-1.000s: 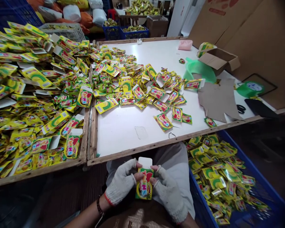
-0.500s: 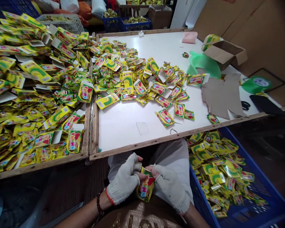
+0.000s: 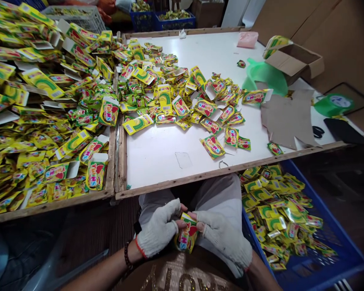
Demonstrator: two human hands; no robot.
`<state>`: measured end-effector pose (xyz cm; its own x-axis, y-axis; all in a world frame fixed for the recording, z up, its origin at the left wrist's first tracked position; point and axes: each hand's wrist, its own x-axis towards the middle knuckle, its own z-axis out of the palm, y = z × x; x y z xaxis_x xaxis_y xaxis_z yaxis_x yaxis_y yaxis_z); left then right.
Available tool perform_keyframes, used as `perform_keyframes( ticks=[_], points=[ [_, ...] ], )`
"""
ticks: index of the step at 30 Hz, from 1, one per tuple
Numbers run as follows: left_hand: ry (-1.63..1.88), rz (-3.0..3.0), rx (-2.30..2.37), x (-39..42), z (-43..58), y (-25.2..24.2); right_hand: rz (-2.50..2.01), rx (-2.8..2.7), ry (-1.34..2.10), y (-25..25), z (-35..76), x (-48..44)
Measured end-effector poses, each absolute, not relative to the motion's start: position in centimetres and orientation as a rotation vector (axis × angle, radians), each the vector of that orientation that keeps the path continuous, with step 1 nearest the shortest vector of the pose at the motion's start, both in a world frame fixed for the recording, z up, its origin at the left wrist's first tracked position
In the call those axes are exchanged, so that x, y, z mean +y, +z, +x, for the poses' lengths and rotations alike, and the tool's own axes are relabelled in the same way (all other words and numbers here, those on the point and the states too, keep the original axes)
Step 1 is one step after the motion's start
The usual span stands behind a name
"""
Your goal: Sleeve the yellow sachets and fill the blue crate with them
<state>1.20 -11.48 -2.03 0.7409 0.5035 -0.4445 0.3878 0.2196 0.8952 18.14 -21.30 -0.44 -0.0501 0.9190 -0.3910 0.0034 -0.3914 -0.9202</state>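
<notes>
A small yellow-green box (image 3: 187,235) with a red heart and colourful lettering is held over my lap, below the table edge. My left hand (image 3: 160,227), in a white fingerless-tip glove, grips its left side near the top. My right hand (image 3: 220,232), gloved likewise, pinches the upper right corner with bare fingertips. The box's top end lies between the fingers of both hands and is partly hidden. In front of me on the white table (image 3: 151,157) lies a heap of similar boxes (image 3: 165,99) and small green and yellow packets.
A large heap of boxes and packets (image 3: 33,141) fills the wood-edged table at left. A blue crate (image 3: 346,254) with filled boxes stands low at right. On the table's right are a green basin (image 3: 265,76), a cardboard box (image 3: 294,60), flattened cardboard (image 3: 288,119) and black scissors (image 3: 318,131).
The box's top flap stood up a little earlier; now the top looks flatter under my fingers. My right hand has shifted slightly right, and the view has tilted slightly down.
</notes>
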Motion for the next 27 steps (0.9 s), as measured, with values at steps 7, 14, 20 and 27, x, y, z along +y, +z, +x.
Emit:
perform_keyframes(
  ticks=[7, 14, 20, 27],
  points=[
    [0.098, 1.511, 0.818, -11.7, 1.3, -2.0, -1.601, -1.165, 1.427, -0.6, 17.2, -21.5],
    [0.187, 1.4, 0.806, -11.3, 1.4, -1.8, -1.615, -1.128, 1.314, -3.5, 17.6, -21.6],
    [0.184, 1.02, 0.865, -12.3, 1.1, -2.5, -1.776, -0.94, 1.267, -2.5, 16.5, -21.2],
    [0.176, 1.044, 0.8, -12.5, 1.3, -2.2, -1.791, -1.049, 1.1, -1.7, 15.9, -20.3]
  ],
)
